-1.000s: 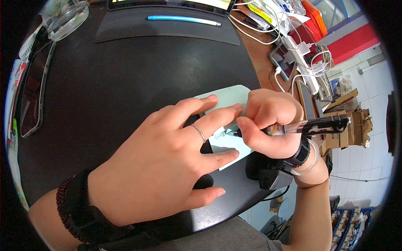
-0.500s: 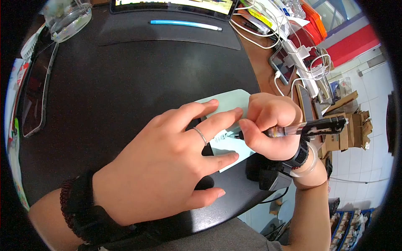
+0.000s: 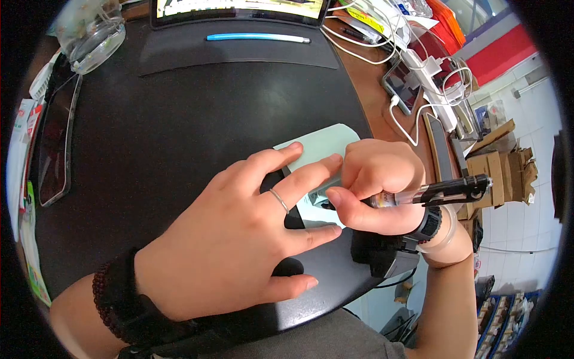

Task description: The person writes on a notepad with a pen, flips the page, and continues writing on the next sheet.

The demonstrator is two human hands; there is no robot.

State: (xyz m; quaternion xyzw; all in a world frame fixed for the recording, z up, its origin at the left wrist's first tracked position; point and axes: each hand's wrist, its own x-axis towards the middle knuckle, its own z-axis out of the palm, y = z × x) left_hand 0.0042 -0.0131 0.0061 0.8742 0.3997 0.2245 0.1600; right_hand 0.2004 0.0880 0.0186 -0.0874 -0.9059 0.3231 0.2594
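Note:
A pale green sheet of paper [image 3: 326, 142] lies on the black desk mat [image 3: 179, 119]. My left hand [image 3: 239, 221] rests over its left part with fingers spread, several fingertips pressing on the paper; a ring is on one finger. My right hand [image 3: 382, 185] is closed around a black-and-clear pen [image 3: 451, 191], its tip pointing down-left at the paper. The writing beside the tip is mostly hidden by my fingers and shadow. A dark object [image 3: 376, 251] sits under my right wrist, partly covered; I cannot make out what it is.
A tablet [image 3: 239, 18] stands at the back with a blue stylus [image 3: 257, 38] before it. A glass jar [image 3: 98, 45] and a phone [image 3: 60, 143] are on the left. To the right are a power strip [image 3: 427, 84], white cables, another phone [image 3: 402, 90] and cardboard boxes [image 3: 499, 170].
My right hand and the pen have shifted slightly left and down relative to the paper, covering more of the writing. My left hand stays spread on the paper. The whole view has tilted a little.

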